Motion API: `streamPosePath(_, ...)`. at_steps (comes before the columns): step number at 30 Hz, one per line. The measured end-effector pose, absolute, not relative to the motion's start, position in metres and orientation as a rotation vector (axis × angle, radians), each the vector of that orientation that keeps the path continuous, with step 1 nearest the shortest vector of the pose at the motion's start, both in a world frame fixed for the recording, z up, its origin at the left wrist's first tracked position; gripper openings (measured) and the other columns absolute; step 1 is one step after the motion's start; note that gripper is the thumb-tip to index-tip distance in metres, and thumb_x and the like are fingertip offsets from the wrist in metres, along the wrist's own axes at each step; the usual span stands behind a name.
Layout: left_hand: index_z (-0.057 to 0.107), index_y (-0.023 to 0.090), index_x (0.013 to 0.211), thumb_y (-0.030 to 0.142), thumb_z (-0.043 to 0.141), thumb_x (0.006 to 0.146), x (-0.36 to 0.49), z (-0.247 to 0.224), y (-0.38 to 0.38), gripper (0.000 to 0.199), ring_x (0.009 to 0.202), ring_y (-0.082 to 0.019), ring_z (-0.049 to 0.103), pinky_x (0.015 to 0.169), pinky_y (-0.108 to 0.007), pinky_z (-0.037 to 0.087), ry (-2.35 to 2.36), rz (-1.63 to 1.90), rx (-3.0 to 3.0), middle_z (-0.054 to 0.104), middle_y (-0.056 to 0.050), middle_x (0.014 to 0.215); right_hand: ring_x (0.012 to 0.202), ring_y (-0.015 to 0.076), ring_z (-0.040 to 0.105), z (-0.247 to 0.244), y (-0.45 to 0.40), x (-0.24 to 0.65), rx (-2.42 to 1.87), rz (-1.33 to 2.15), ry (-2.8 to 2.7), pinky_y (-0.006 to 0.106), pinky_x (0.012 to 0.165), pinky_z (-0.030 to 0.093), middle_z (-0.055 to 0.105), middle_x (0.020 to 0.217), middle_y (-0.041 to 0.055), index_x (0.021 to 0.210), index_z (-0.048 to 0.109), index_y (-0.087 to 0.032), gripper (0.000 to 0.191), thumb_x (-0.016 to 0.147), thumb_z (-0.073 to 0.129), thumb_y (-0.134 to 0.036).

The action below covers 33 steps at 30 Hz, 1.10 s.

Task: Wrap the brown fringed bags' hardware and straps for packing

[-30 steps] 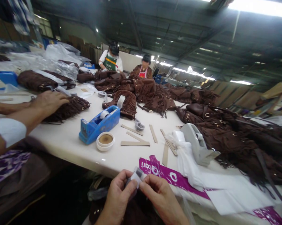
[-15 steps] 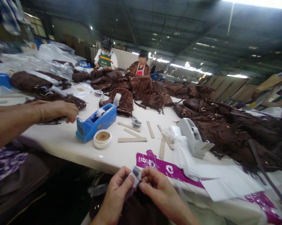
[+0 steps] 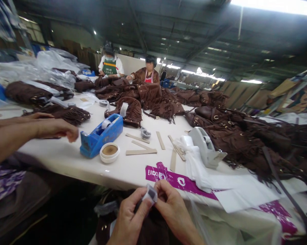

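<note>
My left hand (image 3: 130, 216) is closed around a small white-wrapped piece (image 3: 150, 194) with a dark patch showing inside, perhaps a strap end. The fingers of my right hand (image 3: 174, 209) pinch together at its right side; the exact grip there is hidden. Below both hands, at the table's near edge, is a dark brown bag (image 3: 155, 228) with gold metal fittings. Some clear plastic wrap (image 3: 106, 207) lies at its left.
On the white table (image 3: 92, 170) are a blue tape dispenser (image 3: 102, 136), a white round tub (image 3: 109, 152), beige strips (image 3: 141, 152) and a grey dispenser (image 3: 206, 149). Brown fringed bags (image 3: 129, 112) pile up behind. A co-worker's arm (image 3: 41, 127) reaches in from the left.
My hands stay together on the white-wrapped piece, shifted slightly. The co-worker's hand at the left is a little lower, and a second hand shows behind it. The whole view has shifted slightly.
</note>
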<state>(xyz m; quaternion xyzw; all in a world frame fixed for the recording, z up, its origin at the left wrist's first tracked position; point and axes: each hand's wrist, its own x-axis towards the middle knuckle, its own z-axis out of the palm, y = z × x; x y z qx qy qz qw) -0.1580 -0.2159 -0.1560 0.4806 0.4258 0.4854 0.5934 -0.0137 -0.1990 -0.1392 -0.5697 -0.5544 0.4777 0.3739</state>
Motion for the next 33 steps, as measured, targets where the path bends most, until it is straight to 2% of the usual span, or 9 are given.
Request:
streamPosePath(6, 0.071, 0.021, 0.108, 0.044, 0.060, 0.086, -0.156, -0.153, -0.215, 0.033, 0.100, -0.025, 0.064, 0.092, -0.028, 0.046, 1.039, 1.088, 1.201, 0.072, -0.005, 0.105, 0.069, 0.0145, 0.046, -0.139, -0.201, -0.013, -1.481, 1.221, -1.399, 0.025, 0.064, 0.038, 0.053, 0.068, -0.0024, 0.069, 0.056, -0.018, 0.026, 0.078, 0.068, -0.040)
streamPosePath(11, 0.068, 0.022, 0.106, 0.040, 0.059, 0.087, -0.158, -0.160, -0.216, 0.029, 0.092, -0.023, 0.064, 0.084, -0.026, 0.045, 1.073, 1.032, 1.278, 0.072, -0.003, 0.095, 0.070, 0.0131, 0.048, -0.141, -0.207, -0.006, -1.361, 1.541, -1.253, 0.023, 0.066, 0.040, 0.056, 0.068, -0.0019, 0.072, 0.065, -0.015, 0.023, 0.073, 0.072, -0.037)
streamPosePath(13, 0.068, 0.023, 0.107, 0.039, 0.061, 0.084, -0.158, -0.164, -0.218, 0.029, 0.094, -0.024, 0.063, 0.084, -0.026, 0.044, 1.178, 1.040, 1.276, 0.072, -0.004, 0.098, 0.055, 0.0072, 0.040, -0.147, -0.209, -0.001, -1.230, 1.785, -1.122, 0.018, 0.053, 0.035, 0.051, 0.061, -0.0049, 0.082, 0.069, -0.016, 0.022, 0.070, 0.075, -0.034)
streamPosePath(15, 0.066, 0.025, 0.108, 0.036, 0.064, 0.081, -0.158, -0.167, -0.220, 0.029, 0.093, -0.024, 0.064, 0.082, -0.026, 0.044, 1.240, 1.083, 1.266, 0.073, -0.004, 0.098, 0.041, 0.0029, 0.025, -0.154, -0.211, 0.003, -1.056, 2.026, -0.965, 0.016, 0.041, 0.023, 0.042, 0.051, -0.0095, 0.098, 0.069, -0.019, 0.036, 0.069, 0.077, -0.038)
streamPosePath(18, 0.058, 0.024, 0.106, 0.029, 0.063, 0.080, -0.156, -0.166, -0.221, 0.027, 0.080, -0.021, 0.065, 0.074, -0.025, 0.043, 1.156, 1.100, 1.258, 0.073, -0.001, 0.084, 0.034, 0.0004, 0.014, -0.164, -0.214, 0.004, -0.851, 2.233, -0.818, 0.014, 0.037, 0.015, 0.033, 0.045, -0.0133, 0.109, 0.064, -0.022, 0.049, 0.070, 0.079, -0.047)
streamPosePath(21, 0.049, 0.024, 0.099, 0.022, 0.062, 0.077, -0.156, -0.162, -0.219, 0.026, 0.076, -0.020, 0.063, 0.071, -0.024, 0.042, 1.117, 1.045, 1.250, 0.071, 0.001, 0.076, 0.035, -0.0005, 0.015, -0.166, -0.216, 0.002, -0.838, 2.234, -0.817, 0.013, 0.037, 0.013, 0.034, 0.045, -0.0126, 0.106, 0.064, -0.019, 0.049, 0.069, 0.080, -0.048)
streamPosePath(25, 0.048, 0.024, 0.094, 0.019, 0.067, 0.072, -0.159, -0.155, -0.217, 0.029, 0.084, -0.020, 0.062, 0.075, -0.024, 0.040, 1.146, 0.907, 1.244, 0.071, 0.003, 0.080, 0.033, 0.0007, 0.016, -0.164, -0.218, 0.000, -0.792, 2.273, -0.831, 0.014, 0.035, 0.011, 0.033, 0.040, -0.0131, 0.104, 0.061, -0.019, 0.049, 0.072, 0.078, -0.051)
streamPosePath(29, 0.049, 0.023, 0.093, 0.026, 0.066, 0.077, -0.161, -0.151, -0.217, 0.023, 0.078, -0.019, 0.063, 0.072, -0.024, 0.041, 1.053, 0.891, 1.285, 0.070, 0.002, 0.077, 0.029, 0.0013, 0.012, -0.165, -0.216, -0.003, -0.707, 2.331, -0.780, 0.014, 0.033, 0.012, 0.032, 0.036, -0.0147, 0.085, 0.052, -0.023, 0.042, 0.075, 0.073, -0.058)
streamPosePath(33, 0.055, 0.022, 0.099, 0.029, 0.064, 0.082, -0.164, -0.141, -0.217, 0.021, 0.081, -0.021, 0.066, 0.075, -0.025, 0.043, 0.980, 0.950, 1.427, 0.073, -0.003, 0.087, 0.029, 0.0017, 0.015, -0.162, -0.218, -0.003, -0.638, 2.358, -0.852, 0.013, 0.033, 0.014, 0.035, 0.036, -0.0140, 0.083, 0.051, -0.022, 0.044, 0.074, 0.074, -0.058)
